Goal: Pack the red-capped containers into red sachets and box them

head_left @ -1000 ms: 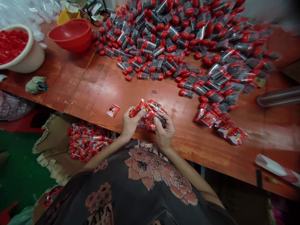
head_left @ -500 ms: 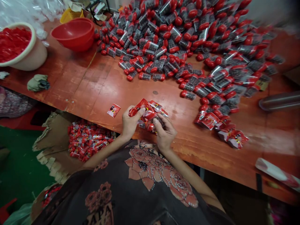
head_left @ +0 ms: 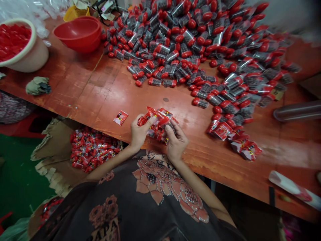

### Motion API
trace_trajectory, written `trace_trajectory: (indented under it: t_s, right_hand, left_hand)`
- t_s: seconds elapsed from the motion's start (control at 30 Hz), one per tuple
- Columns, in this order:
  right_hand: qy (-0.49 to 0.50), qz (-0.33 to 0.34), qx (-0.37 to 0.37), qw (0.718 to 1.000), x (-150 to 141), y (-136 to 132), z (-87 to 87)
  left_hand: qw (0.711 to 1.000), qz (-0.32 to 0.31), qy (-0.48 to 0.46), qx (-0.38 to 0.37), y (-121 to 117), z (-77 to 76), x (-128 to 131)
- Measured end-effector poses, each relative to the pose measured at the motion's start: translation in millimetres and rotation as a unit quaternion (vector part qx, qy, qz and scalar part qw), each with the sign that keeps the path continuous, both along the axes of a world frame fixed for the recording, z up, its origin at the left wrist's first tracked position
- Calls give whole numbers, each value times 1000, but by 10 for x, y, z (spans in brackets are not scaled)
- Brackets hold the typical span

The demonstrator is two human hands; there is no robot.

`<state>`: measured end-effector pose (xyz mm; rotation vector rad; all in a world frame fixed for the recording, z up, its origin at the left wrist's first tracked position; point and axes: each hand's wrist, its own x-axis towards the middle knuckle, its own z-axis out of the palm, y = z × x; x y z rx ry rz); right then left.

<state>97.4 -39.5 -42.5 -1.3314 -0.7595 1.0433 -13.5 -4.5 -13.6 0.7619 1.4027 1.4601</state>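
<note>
At the table's near edge my left hand is closed, thumb on top, on a shiny red printed packet. My right hand pinches a small clear tube with a red cap, its capped end up against the packet. Whether the cap is inside the packet I cannot tell. More red printed packets lie under and behind both hands, partly hidden by the fingers. To the left of my left hand one flat red packet rests alone on the table.
A large heap of red-capped tubes covers the table's back. Several packets lie at right, near a clear cylinder. Red bowls and a white bucket stand left. Below the edge, a carton holds red packets.
The red-capped tube and the packet have come closer together between my hands, and the packet's upper part has tilted and crumpled. The view has shifted slightly.
</note>
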Motion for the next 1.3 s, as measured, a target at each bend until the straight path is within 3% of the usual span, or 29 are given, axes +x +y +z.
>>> trace_trajectory:
  t_s: [0.37, 0.7, 0.97, 1.3]
  right_hand:
    - [-3, 18, -9, 1000, -15, -27, 30]
    - [-143, 71, 64, 985, 134, -4, 147]
    - [-111, 63, 21, 992, 149, -27, 87]
    - [-22, 128, 5, 992, 132, -9, 21]
  left_hand:
    - [998, -34, 47, 11, -38, -46, 8]
    - [1000, -24, 14, 6, -35, -69, -3]
    - [995, -29, -94, -24, -82, -6, 26]
    - [974, -114, -167, -99, -86, 34, 13]
